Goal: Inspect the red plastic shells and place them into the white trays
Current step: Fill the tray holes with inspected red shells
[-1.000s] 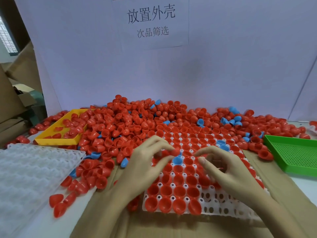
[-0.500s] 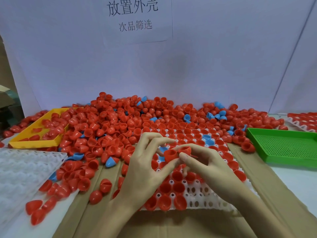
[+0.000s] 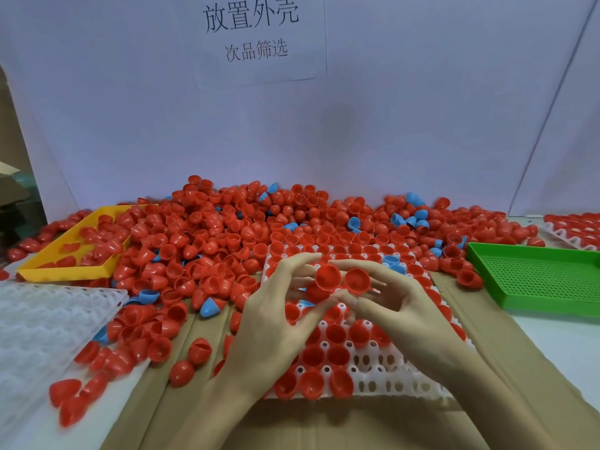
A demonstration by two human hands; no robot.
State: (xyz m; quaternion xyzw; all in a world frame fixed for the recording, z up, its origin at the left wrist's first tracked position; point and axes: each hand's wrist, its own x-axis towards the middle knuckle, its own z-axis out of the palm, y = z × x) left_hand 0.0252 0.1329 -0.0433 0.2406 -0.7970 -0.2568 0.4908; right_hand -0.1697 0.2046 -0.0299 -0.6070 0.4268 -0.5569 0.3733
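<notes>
a: both hands up over the white tray (image 3: 373, 381). left hand (image 3: 276, 323) pinches one red shell (image 3: 327, 278) between thumb and fingertips, right hand (image 3: 406, 306) pinches a second shell (image 3: 357, 280) just beside it. open mouths turned toward the camera.

b: why tilted like that?

a: my guess is inspection: rims and insides face the eyes. held above the tray so the drop to a pocket is short. the near rows have red cups seated mouth up, with bare pockets along the front edge and right side.

b: supply?

a: loose pile of red shells (image 3: 227, 235) heaped behind and left of the tray, blue shells (image 3: 211, 306) mixed in. a few blue ones sit in the tray's far rows. yellow tray (image 3: 65, 271) at left holds some red pieces, possibly rejects; green mesh tray (image 3: 535, 277) at right.

b: what can't you see?

a: the hands cover the tray's middle, so its fill there is unknown. any flaw on the two held shells is too small to make out. a second white tray (image 3: 48, 319) at left is cut by the frame edge; another filled tray (image 3: 571, 232) at far right is only partly in view.
</notes>
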